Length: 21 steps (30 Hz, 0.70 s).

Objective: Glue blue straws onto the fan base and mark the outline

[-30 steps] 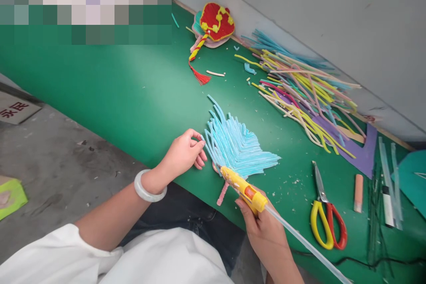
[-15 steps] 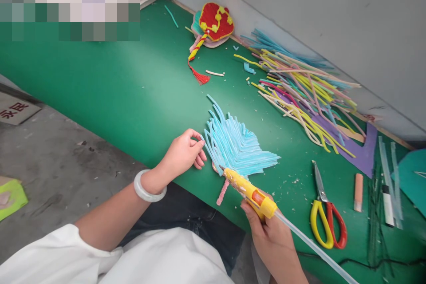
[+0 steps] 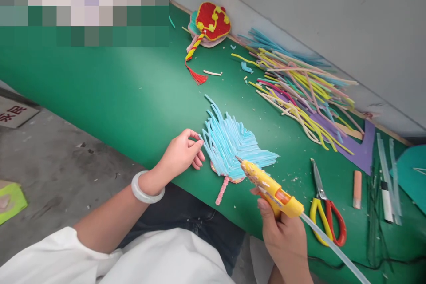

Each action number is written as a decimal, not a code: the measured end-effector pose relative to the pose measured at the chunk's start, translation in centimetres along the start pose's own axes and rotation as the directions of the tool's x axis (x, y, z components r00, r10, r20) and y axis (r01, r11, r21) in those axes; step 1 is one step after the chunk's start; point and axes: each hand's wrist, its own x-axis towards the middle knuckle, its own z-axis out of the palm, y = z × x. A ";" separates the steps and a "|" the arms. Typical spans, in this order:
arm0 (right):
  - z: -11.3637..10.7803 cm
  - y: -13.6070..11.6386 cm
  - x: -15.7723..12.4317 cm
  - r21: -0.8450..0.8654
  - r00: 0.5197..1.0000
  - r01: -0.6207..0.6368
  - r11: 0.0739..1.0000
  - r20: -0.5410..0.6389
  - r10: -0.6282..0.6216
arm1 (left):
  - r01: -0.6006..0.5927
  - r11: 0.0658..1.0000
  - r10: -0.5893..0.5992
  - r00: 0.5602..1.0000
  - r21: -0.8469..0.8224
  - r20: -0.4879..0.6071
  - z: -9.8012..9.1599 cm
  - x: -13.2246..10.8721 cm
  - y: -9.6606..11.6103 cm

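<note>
My right hand [image 3: 282, 235] grips a yellow hot glue gun [image 3: 266, 182] with a long clear glue stick [image 3: 333, 246] coming out of its back. The nozzle points left, over the light blue pipe cleaners [image 3: 233, 142] laid side by side in a leaf-like pattern on a fan. A pink wrapped handle [image 3: 221, 191] sticks out at the fan's near side. At the fan's left edge, my left hand [image 3: 186, 151] is closed, thumb and forefinger pinching the end of a blue pipe cleaner [image 3: 205, 144].
A red and yellow fan [image 3: 213, 21] with a red tassel lies at the back. Beside the wall is a pile of coloured pipe cleaners [image 3: 299, 84] over purple sheet [image 3: 361, 151]. Scissors [image 3: 324, 208], an orange tube [image 3: 357, 190] and clear glue sticks [image 3: 386, 173] lie right; a black cord [image 3: 362, 264] runs nearby.
My right hand has drawn the glue gun to the right, its nozzle leaving the fan's lower left edge. My left hand stays at the same pipe cleaner; the view shifts slightly.
</note>
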 end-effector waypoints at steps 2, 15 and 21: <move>-0.5 0.5 -0.1 -0.027 0.999 -0.039 0.999 0.001 0.039 | -0.004 1.000 0.004 1.000 -0.001 0.001 0.0 0.0 0.0; -1.2 1.0 -0.4 0.027 0.990 -0.133 0.991 -0.045 0.134 | 0.014 1.000 -0.014 1.000 0.003 -0.010 -0.1 -0.2 0.4; -1.4 1.6 -0.7 0.073 0.985 -0.160 0.984 -0.058 0.164 | 0.033 0.999 -0.033 0.999 0.012 -0.020 0.0 -0.2 0.6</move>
